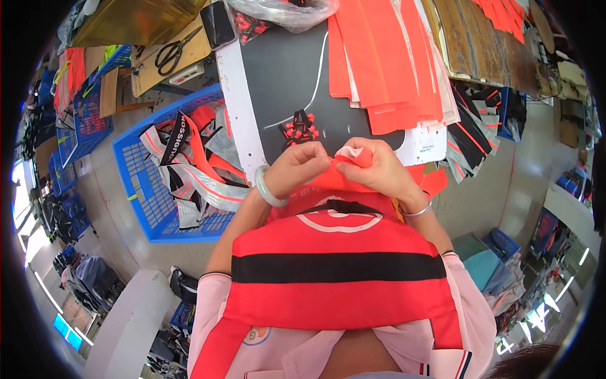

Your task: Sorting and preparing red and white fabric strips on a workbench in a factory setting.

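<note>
Over on my left there's a blue plastic lattice basket (pixel 142 197) loaded with silver, orange and black fabric strips (pixel 211 187), then comes my left hand (pixel 298 169), fingertips pinching the left edge of a bright orange piece of cloth (pixel 344 184). That cloth's right in front of me by the near edge of the dark grey tabletop (pixel 281 76), and my right hand (pixel 382 172) has a folded bit with a pale underside gripped between thumb and fingers
</note>
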The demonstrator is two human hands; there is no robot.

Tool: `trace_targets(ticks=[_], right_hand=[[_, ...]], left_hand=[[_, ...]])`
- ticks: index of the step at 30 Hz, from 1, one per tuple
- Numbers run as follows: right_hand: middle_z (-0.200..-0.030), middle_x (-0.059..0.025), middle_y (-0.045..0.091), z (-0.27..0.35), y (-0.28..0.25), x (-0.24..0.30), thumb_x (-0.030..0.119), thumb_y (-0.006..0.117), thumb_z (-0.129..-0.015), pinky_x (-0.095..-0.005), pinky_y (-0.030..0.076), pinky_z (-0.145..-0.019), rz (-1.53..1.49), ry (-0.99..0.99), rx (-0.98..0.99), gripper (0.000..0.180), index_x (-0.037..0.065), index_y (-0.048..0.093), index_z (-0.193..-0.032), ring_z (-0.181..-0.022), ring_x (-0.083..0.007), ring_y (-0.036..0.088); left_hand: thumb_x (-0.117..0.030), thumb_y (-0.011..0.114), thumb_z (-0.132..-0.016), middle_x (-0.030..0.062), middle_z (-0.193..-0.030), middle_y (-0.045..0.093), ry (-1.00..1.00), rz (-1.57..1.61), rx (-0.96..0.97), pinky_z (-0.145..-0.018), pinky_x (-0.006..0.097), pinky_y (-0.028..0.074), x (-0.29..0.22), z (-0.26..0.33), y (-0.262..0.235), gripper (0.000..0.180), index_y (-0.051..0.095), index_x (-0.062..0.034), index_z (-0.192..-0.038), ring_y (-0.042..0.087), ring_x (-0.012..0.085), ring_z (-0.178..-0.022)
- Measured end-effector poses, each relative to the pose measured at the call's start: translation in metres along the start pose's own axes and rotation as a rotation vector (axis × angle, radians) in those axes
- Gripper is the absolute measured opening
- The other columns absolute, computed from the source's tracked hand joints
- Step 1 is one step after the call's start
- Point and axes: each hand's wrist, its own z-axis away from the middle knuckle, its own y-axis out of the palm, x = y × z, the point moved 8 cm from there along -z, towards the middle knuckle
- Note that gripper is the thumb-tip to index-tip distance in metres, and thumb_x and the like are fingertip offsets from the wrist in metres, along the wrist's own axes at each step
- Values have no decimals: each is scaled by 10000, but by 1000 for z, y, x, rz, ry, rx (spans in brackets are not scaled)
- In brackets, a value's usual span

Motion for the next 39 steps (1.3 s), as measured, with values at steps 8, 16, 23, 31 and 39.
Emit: trace_targets(ticks=[8, 16, 23, 31, 39], right_hand=[[-737, -3, 597, 2, 1, 0, 105, 691, -798, -246, 452, -659, 25, 22, -29, 138, 13, 612, -865, -713, -55, 519], [-767, -140, 622, 11, 0, 18, 103, 704, -753, -314, 487, -657, 328, -146, -96, 188, -8, 609, -871, -711, -174, 615], [-786, -185, 613, 19, 7, 13, 208, 710, -738, -419, 486, -639, 257, -272, -141, 253, 19, 591, -855, -768, -382, 613], [-772, -182, 622, 24, 7, 9, 221, 703, -757, -418, 487, -648, 170, -213, -95, 240, 26, 595, -847, -765, -366, 629], [-832, -172, 627, 29, -13, 17, 193, 656, -783, -407, 491, -673, 231, -326, -214, 217, 35, 578, -910, -792, -362, 625]], left_hand=[[-98, 644, -898, 10, -900, 524, 155, -90, -72, -612, 183, 350, -22, 2, 3, 188, 533, -45, -756, 436, 40, -697], [-40, 689, -850, 33, -834, 540, 10, -445, 91, -626, 233, 399, -47, -4, 12, 277, 483, -36, -664, 480, 75, -718], [-90, 699, -868, -21, -686, 490, -118, -448, 220, -534, 241, 335, -35, -5, 12, 328, 457, -54, -649, 412, 48, -614], [-167, 675, -905, -20, -580, 497, -83, -554, 431, -457, 217, 360, -42, -9, 35, 374, 420, -65, -651, 515, 43, -535], [-125, 589, -949, 4, -782, 514, 92, -486, 235, -536, 214, 357, -54, -17, 36, 242, 503, -33, -742, 447, 43, -612]])
